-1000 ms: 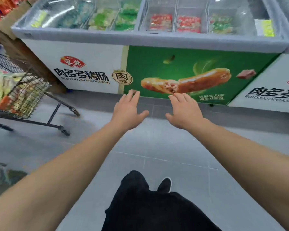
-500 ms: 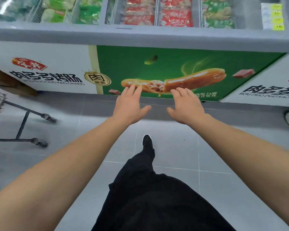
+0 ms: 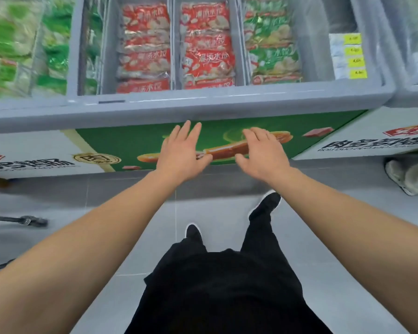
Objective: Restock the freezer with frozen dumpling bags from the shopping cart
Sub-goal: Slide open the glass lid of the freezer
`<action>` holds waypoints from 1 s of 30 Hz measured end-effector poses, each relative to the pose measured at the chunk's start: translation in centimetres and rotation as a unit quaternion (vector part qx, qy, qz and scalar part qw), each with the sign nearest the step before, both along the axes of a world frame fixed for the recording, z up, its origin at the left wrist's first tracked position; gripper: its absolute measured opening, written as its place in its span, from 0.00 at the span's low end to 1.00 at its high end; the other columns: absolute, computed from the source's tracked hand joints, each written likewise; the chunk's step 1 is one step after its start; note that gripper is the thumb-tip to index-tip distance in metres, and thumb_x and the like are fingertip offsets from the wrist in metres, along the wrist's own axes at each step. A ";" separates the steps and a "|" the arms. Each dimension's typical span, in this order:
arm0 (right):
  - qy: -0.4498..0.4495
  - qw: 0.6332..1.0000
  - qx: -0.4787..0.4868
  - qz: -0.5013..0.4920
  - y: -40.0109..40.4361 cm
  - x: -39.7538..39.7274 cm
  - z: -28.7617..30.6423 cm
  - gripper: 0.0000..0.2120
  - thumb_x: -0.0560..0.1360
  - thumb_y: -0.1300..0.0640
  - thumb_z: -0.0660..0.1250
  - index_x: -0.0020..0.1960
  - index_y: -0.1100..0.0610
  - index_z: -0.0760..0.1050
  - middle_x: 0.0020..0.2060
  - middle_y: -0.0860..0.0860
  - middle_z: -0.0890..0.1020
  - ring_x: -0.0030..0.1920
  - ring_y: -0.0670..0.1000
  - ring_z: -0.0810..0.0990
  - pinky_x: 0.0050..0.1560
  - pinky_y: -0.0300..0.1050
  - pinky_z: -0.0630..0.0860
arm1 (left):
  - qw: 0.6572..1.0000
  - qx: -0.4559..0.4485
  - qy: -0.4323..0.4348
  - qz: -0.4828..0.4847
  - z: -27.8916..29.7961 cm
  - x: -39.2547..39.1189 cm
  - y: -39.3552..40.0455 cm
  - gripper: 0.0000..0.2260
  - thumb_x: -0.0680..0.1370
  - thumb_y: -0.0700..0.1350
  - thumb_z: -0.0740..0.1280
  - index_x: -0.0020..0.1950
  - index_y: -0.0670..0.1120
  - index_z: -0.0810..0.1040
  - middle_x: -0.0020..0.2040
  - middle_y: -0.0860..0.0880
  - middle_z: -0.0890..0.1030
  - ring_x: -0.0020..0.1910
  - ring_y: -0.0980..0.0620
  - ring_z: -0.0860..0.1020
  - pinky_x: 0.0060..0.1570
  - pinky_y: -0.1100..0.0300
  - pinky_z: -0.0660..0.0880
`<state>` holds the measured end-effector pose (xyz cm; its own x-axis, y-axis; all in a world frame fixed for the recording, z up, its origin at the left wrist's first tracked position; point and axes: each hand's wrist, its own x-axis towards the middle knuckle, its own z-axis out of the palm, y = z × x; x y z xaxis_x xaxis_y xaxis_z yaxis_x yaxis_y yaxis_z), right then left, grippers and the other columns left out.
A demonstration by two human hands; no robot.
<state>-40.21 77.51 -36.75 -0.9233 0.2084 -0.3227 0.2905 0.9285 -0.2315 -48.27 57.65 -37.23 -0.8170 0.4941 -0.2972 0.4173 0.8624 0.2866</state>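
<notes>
Fingers are held straight and slightly spread on the left hand (image 3: 181, 156) and loosely bent on the right hand (image 3: 263, 155); nothing is gripped. Beyond, crinkled red dumpling bags (image 3: 206, 44) are stacked inside the smooth grey freezer (image 3: 203, 109).

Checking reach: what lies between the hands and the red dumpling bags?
In the head view, only the freezer's grey front rim separates both hands from the red dumpling bags.

On the freezer front (image 3: 135, 145) you can read a round gold badge with "肉" (image 3: 96, 159). The neighbouring freezer panel (image 3: 372, 131) shows "ROU DUO DUO" under large characters. Red bags (image 3: 206, 60) carry "水饺". Yellow price tags (image 3: 352, 50) stay too blurred to read.
</notes>
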 end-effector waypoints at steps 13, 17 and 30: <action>0.007 0.999 -0.036 0.019 22.2 -5.9 -1.2 0.30 0.78 0.46 0.61 0.75 0.59 0.62 0.73 0.57 0.66 0.73 0.60 0.61 0.74 0.54 0.60 | 0.999 -0.017 -0.014 0.038 -0.9 -4.4 20.6 0.37 0.78 0.61 0.62 0.81 0.50 0.50 0.82 0.44 0.50 0.80 0.41 0.49 0.77 0.42 0.52; 0.026 0.999 -0.046 -0.010 26.7 -7.2 -1.8 0.29 0.78 0.47 0.61 0.75 0.60 0.63 0.72 0.57 0.67 0.72 0.61 0.62 0.73 0.54 0.60 | 1.000 -0.015 -0.010 0.015 -1.1 -6.1 25.4 0.37 0.78 0.61 0.63 0.81 0.50 0.52 0.81 0.43 0.52 0.80 0.40 0.50 0.76 0.40 0.53; 0.074 0.985 0.012 -0.156 38.2 -10.0 -2.6 0.31 0.75 0.51 0.66 0.72 0.63 0.63 0.74 0.59 0.63 0.71 0.63 0.62 0.70 0.55 0.62 | 0.994 -0.008 -0.010 -0.113 -2.5 -13.8 39.1 0.36 0.78 0.61 0.63 0.81 0.49 0.53 0.81 0.43 0.53 0.79 0.40 0.51 0.76 0.40 0.53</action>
